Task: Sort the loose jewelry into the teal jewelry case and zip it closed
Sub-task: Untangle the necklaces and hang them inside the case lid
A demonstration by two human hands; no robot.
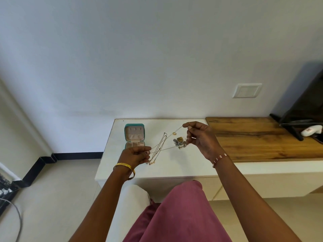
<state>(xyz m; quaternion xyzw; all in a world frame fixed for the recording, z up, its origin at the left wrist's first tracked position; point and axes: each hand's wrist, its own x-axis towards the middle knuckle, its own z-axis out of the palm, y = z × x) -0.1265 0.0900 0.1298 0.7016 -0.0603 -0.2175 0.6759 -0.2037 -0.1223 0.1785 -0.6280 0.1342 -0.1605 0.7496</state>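
The teal jewelry case [134, 126] lies open on the white table [157, 170], its pale lining showing, partly hidden behind my left hand. My left hand [135, 155] pinches one end of a thin gold chain [167, 148]. My right hand [201, 137] pinches the other end, so the chain stretches between them above the table. Another thin necklace [160, 147] lies looped on the table between my hands. A gold ring [174, 133] and a heap of silver and gold pieces [180, 142] sit just left of my right hand.
A wooden counter [262, 137] adjoins the table on the right, with a dark stand [300, 109] and a white object [312, 131] on it. The wall rises right behind the table. My pink-clad knee [183, 206] is below the table's front edge.
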